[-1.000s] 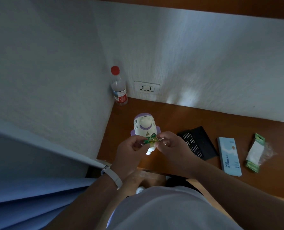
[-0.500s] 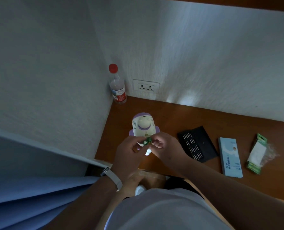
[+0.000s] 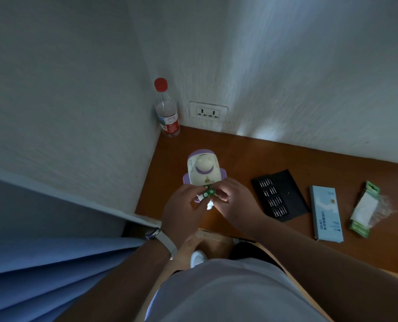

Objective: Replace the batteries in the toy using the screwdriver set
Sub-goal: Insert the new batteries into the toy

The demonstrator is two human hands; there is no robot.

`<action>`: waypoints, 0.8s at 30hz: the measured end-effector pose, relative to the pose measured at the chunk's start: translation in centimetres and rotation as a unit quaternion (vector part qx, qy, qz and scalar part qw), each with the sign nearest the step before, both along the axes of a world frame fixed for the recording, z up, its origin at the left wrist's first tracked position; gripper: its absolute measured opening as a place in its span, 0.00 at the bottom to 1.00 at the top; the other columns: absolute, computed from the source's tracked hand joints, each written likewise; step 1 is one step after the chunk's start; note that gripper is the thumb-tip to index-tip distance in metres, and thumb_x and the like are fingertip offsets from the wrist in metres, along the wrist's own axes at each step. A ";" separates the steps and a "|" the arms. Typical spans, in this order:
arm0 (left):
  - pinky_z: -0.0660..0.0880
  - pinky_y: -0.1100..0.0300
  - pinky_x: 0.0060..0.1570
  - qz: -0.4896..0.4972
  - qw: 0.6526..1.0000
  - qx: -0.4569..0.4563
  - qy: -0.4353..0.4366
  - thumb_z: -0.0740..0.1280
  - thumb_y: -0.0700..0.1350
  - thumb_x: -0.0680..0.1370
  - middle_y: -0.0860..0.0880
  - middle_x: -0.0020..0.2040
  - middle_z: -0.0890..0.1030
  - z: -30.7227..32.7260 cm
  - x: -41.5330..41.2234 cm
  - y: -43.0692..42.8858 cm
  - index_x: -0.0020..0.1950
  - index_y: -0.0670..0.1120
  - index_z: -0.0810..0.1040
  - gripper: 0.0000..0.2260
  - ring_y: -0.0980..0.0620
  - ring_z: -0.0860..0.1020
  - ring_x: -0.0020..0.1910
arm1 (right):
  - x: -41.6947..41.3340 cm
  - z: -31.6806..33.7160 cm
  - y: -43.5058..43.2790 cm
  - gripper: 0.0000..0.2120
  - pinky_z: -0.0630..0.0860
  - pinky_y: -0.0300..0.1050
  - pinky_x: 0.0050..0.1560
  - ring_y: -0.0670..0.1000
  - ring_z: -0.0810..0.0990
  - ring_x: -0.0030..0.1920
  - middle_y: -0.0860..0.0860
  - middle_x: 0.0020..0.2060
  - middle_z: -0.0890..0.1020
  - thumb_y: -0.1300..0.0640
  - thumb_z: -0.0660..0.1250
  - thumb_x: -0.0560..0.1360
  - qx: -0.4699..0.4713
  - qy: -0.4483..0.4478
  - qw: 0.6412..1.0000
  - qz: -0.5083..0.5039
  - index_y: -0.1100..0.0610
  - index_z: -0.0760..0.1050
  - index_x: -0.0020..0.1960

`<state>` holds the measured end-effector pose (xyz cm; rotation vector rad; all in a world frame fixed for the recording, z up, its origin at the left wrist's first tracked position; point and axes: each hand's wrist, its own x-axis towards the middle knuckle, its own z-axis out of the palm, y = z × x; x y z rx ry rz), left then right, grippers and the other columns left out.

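Note:
A white and purple toy (image 3: 204, 169) lies on the wooden desk (image 3: 274, 159) near the left corner. Just in front of it, my left hand (image 3: 181, 211) and my right hand (image 3: 234, 202) both pinch a pair of green batteries (image 3: 207, 192) between their fingertips. The batteries' round ends face the camera. The toy's near end is hidden behind my hands. A black tray of screwdriver bits (image 3: 278, 195) lies to the right of my right hand.
A plastic bottle with a red cap (image 3: 166, 112) stands in the desk's back left corner beside a wall socket (image 3: 208, 112). Right of the bit tray lie a light blue box (image 3: 326, 213) and an opened green battery pack (image 3: 364, 211). A blue curtain (image 3: 42, 270) hangs at the left.
My hands have drawn closer together on the green batteries. The camera has tilted slightly; the toy and the other things lie where they were.

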<state>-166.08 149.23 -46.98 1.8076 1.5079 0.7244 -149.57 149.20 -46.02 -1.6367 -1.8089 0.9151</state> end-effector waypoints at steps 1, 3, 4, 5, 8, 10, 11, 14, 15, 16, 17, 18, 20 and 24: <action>0.79 0.60 0.48 0.001 1.000 0.000 0.005 0.72 0.47 0.79 0.55 0.51 0.78 -0.1 0.0 0.0 0.60 0.46 0.82 0.11 0.56 0.77 0.49 | 0.0 -0.1 0.1 0.09 0.71 0.26 0.42 0.37 0.76 0.42 0.39 0.43 0.74 0.60 0.72 0.75 -0.007 0.005 1.000 -0.003 0.56 0.81 0.54; 0.79 0.60 0.47 0.002 1.000 0.002 0.013 0.72 0.47 0.79 0.56 0.50 0.76 -0.2 0.0 0.2 0.60 0.47 0.82 0.11 0.56 0.76 0.48 | 0.0 -0.4 0.1 0.09 0.74 0.28 0.43 0.39 0.77 0.43 0.40 0.44 0.75 0.60 0.72 0.74 -0.018 0.014 1.000 -0.012 0.55 0.80 0.54; 0.79 0.60 0.46 0.004 1.000 0.002 0.015 0.72 0.47 0.79 0.56 0.49 0.75 -0.2 0.1 0.3 0.59 0.47 0.82 0.11 0.56 0.76 0.48 | 0.0 -0.5 0.1 0.09 0.75 0.30 0.43 0.41 0.78 0.43 0.41 0.45 0.75 0.60 0.73 0.74 -0.023 0.016 0.999 -0.016 0.55 0.80 0.54; 0.79 0.59 0.46 0.006 1.000 0.001 0.017 0.72 0.48 0.78 0.56 0.49 0.75 -0.3 0.0 0.3 0.59 0.47 0.82 0.10 0.56 0.76 0.47 | 0.0 -0.5 0.1 0.09 0.76 0.32 0.43 0.42 0.78 0.43 0.42 0.44 0.75 0.59 0.73 0.74 -0.025 0.016 0.999 -0.019 0.55 0.80 0.53; 0.78 0.61 0.45 0.001 1.000 -0.008 0.006 0.73 0.48 0.78 0.55 0.49 0.75 -0.4 0.0 0.4 0.58 0.47 0.81 0.11 0.60 0.75 0.46 | 0.0 -0.7 0.2 0.09 0.74 0.31 0.40 0.39 0.77 0.42 0.41 0.43 0.75 0.60 0.74 0.72 -0.020 0.021 0.999 -0.029 0.56 0.80 0.52; 0.77 0.63 0.45 -0.001 1.000 -0.021 -0.017 0.74 0.48 0.77 0.56 0.49 0.75 -0.6 0.0 0.4 0.58 0.48 0.80 0.11 0.60 0.75 0.46 | 0.0 -0.8 0.3 0.09 0.73 0.29 0.40 0.37 0.76 0.41 0.41 0.42 0.75 0.61 0.74 0.72 -0.021 0.021 0.999 -0.031 0.56 0.80 0.51; 0.76 0.65 0.46 0.001 0.999 -0.029 -0.030 0.74 0.47 0.77 0.56 0.48 0.75 -0.7 0.0 0.4 0.58 0.48 0.79 0.11 0.60 0.76 0.47 | 0.1 -0.8 0.3 0.09 0.72 0.29 0.40 0.37 0.75 0.41 0.42 0.42 0.75 0.61 0.74 0.72 -0.024 0.025 0.999 -0.032 0.56 0.80 0.51; 0.74 0.71 0.44 0.013 0.997 -0.039 -0.059 0.75 0.45 0.76 0.58 0.47 0.74 -0.9 0.0 0.4 0.55 0.51 0.78 0.11 0.62 0.76 0.47 | 0.3 -0.9 0.2 0.10 0.73 0.32 0.40 0.41 0.75 0.41 0.43 0.42 0.75 0.59 0.74 0.72 -0.027 0.023 0.999 -0.030 0.54 0.79 0.52; 0.73 0.72 0.44 0.016 0.997 -0.039 -0.063 0.75 0.44 0.76 0.58 0.47 0.74 -0.9 0.0 0.4 0.55 0.52 0.77 0.11 0.63 0.75 0.47 | 0.4 -1.0 0.2 0.10 0.74 0.33 0.40 0.43 0.75 0.41 0.43 0.42 0.75 0.58 0.74 0.72 -0.028 0.020 0.999 -0.030 0.53 0.78 0.52; 0.73 0.73 0.43 0.019 0.997 -0.038 -0.063 0.75 0.43 0.76 0.58 0.47 0.74 -1.0 0.0 0.4 0.54 0.53 0.76 0.11 0.64 0.75 0.48 | 0.4 -1.0 0.1 0.11 0.74 0.33 0.40 0.44 0.75 0.41 0.44 0.41 0.75 0.58 0.74 0.72 -0.030 0.020 0.999 -0.030 0.52 0.78 0.53; 0.73 0.73 0.43 0.022 0.997 -0.037 -0.063 0.74 0.43 0.76 0.58 0.46 0.74 -1.1 0.1 0.5 0.53 0.53 0.75 0.11 0.64 0.75 0.48 | 0.4 -1.1 0.1 0.11 0.74 0.33 0.40 0.44 0.75 0.41 0.44 0.41 0.75 0.57 0.74 0.72 -0.033 0.024 0.999 -0.033 0.51 0.77 0.53; 0.73 0.73 0.42 0.030 0.997 -0.038 -0.065 0.74 0.42 0.76 0.57 0.46 0.74 -1.2 0.1 0.5 0.53 0.53 0.74 0.12 0.62 0.76 0.47 | 0.5 -1.2 0.0 0.12 0.74 0.33 0.40 0.44 0.75 0.41 0.44 0.42 0.76 0.56 0.74 0.72 -0.039 0.032 0.998 -0.036 0.50 0.76 0.53; 0.74 0.70 0.41 0.066 0.994 -0.053 -0.076 0.74 0.44 0.76 0.55 0.47 0.75 -1.4 0.2 0.8 0.53 0.53 0.72 0.13 0.58 0.77 0.46 | 0.6 -1.3 0.0 0.11 0.74 0.33 0.40 0.43 0.75 0.42 0.44 0.42 0.76 0.56 0.73 0.72 -0.050 0.053 0.996 -0.047 0.48 0.75 0.52; 0.77 0.65 0.41 0.118 0.981 -0.109 -0.111 0.74 0.48 0.75 0.53 0.55 0.75 -1.8 0.3 1.7 0.59 0.54 0.71 0.17 0.56 0.78 0.50 | 0.8 -1.5 0.3 0.11 0.73 0.34 0.42 0.42 0.76 0.44 0.42 0.48 0.75 0.53 0.71 0.73 -0.075 0.071 0.990 -0.095 0.47 0.73 0.54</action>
